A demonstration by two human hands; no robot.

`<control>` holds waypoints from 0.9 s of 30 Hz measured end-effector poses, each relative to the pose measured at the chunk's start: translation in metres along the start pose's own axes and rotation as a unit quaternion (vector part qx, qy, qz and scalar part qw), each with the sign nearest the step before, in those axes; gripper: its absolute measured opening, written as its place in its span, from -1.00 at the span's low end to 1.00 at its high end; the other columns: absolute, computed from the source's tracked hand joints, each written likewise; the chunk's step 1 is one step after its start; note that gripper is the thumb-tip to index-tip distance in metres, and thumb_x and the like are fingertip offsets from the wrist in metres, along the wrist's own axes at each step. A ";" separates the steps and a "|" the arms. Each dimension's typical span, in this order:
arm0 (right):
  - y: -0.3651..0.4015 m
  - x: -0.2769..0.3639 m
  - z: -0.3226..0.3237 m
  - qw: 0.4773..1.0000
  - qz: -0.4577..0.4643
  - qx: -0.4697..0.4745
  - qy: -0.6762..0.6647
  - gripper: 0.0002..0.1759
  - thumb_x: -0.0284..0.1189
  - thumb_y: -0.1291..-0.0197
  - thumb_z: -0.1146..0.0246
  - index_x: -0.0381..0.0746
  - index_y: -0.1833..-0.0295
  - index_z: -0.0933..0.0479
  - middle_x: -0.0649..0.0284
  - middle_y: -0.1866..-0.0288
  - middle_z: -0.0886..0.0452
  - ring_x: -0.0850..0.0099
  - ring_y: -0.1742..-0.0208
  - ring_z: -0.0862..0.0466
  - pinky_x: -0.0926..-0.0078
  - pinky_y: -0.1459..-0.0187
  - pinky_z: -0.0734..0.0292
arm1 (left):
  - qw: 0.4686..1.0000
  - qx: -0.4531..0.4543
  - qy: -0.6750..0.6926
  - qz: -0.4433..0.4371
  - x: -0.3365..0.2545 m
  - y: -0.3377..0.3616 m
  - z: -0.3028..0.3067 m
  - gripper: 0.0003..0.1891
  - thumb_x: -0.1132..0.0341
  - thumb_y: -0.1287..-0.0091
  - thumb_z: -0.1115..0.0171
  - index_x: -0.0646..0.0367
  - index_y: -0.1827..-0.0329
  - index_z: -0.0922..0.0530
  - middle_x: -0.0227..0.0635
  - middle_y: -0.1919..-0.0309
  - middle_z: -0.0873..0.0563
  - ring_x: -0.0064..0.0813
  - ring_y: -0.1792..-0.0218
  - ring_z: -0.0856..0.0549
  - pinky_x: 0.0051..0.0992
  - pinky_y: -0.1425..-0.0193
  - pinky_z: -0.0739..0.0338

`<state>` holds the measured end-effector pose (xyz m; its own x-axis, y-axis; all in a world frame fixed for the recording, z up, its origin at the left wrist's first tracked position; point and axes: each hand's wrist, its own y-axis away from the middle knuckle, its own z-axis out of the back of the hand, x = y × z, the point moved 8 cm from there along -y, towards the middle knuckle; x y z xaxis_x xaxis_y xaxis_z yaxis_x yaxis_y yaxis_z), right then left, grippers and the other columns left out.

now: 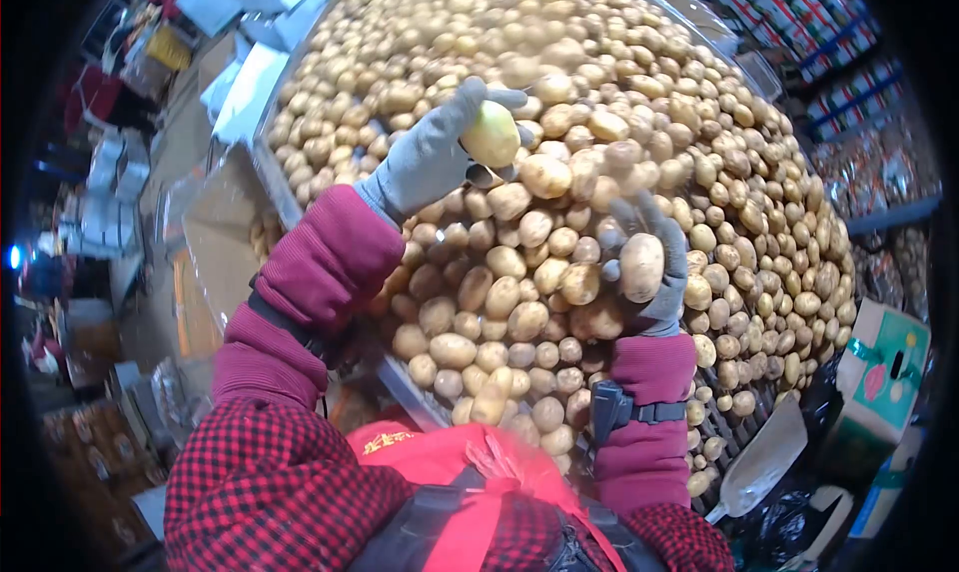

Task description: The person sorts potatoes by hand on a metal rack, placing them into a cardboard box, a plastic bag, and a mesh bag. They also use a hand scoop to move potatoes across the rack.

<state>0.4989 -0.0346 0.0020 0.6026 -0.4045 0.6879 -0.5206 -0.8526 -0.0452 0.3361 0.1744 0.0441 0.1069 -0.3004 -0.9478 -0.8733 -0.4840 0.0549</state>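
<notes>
A wide heap of potatoes (pixel 505 262) fills the bin in front of me. My left hand (pixel 430 152), in a grey glove, is closed around a pale yellow potato (pixel 490 134) and hovers over the left part of the heap. On the right, my right hand (pixel 667 277), gloved the same way, has its fingers curled up around another potato (pixel 641 267), low over the pile. Both cuffs are maroon, and a black strap crosses the right one.
The bin's edge (pixel 272 172) runs along the left, beside an open cardboard box (pixel 228 237). A metal scoop (pixel 764 457) lies at lower right, near a green and white carton (pixel 884 372). Stacked red-and-white packages (pixel 799 17) stand at upper right. Another person (pixel 100 97) is at far left.
</notes>
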 end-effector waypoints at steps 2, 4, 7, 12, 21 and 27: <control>-0.002 -0.004 0.009 0.997 -0.023 -0.017 0.072 -0.42 -0.25 -0.64 0.01 -0.32 -0.61 -0.27 -0.16 -0.41 -0.53 0.20 -0.04 -0.77 0.47 0.22 -0.82 | 0.999 0.002 -0.019 -0.048 -0.008 0.037 -0.003 -0.16 -0.38 -0.48 -0.11 0.16 -0.53 -0.43 -0.24 -0.11 -0.76 -0.51 0.07 -0.77 -0.53 0.14 -0.68; -0.005 -0.008 0.006 0.998 -0.050 0.007 0.037 -0.42 -0.22 -0.65 0.01 -0.31 -0.59 -0.29 -0.11 -0.38 -0.55 0.25 -0.01 -0.77 0.49 0.27 -0.80 | 0.999 -0.024 0.025 -0.017 0.000 0.079 0.007 -0.20 -0.25 -0.47 -0.23 0.19 -0.54 -0.40 -0.25 -0.14 -0.74 -0.52 0.06 -0.77 -0.59 0.12 -0.68; -0.010 -0.011 0.007 0.997 -0.066 0.013 0.045 -0.38 -0.09 -0.67 0.07 -0.27 -0.59 -0.31 -0.09 -0.38 -0.56 0.28 0.02 -0.76 0.48 0.30 -0.80 | 0.996 -0.074 0.049 -0.026 0.006 0.129 0.015 -0.34 -0.02 -0.49 -0.35 0.13 -0.52 -0.43 -0.37 -0.08 -0.77 -0.64 0.11 -0.75 -0.64 0.20 -0.62; -0.017 -0.015 0.016 0.993 -0.082 0.066 0.057 -0.35 -0.05 -0.66 0.08 -0.24 -0.62 -0.27 -0.04 -0.47 -0.50 0.29 -0.08 -0.70 0.38 0.21 -0.77 | 0.988 -0.142 0.054 0.006 0.053 0.227 0.027 -0.30 0.01 -0.45 -0.40 0.17 -0.54 -0.41 -0.27 -0.10 -0.76 -0.55 0.05 -0.76 -0.56 0.13 -0.68; -0.024 -0.013 0.027 0.971 -0.083 -0.017 0.222 -0.30 -0.03 -0.66 0.11 -0.27 -0.66 -0.22 -0.01 -0.69 -0.27 0.06 -0.65 -0.30 0.18 -0.49 -0.42 | 0.912 -0.353 0.157 0.141 0.176 0.471 -0.005 -0.39 -0.08 -0.53 -0.27 0.15 -0.44 -0.46 -0.26 0.06 -0.76 -0.48 0.21 -0.77 -0.55 0.29 -0.61; -0.027 -0.014 0.022 0.961 -0.103 -0.009 0.256 -0.31 -0.05 -0.66 0.14 -0.20 -0.70 -0.16 0.04 -0.72 -0.23 0.10 -0.67 -0.28 0.17 -0.52 -0.38 | 0.809 -0.561 0.126 0.122 0.209 0.592 0.006 -0.48 -0.05 -0.61 -0.11 0.08 -0.46 -0.48 -0.25 0.02 -0.78 -0.46 0.22 -0.78 -0.53 0.34 -0.66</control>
<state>0.5177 -0.0133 -0.0228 0.3203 -0.0085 0.9473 -0.4355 -0.8893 0.1393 -0.1617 -0.1698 -0.1229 0.2125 -0.5893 -0.7794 0.0827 -0.7839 0.6153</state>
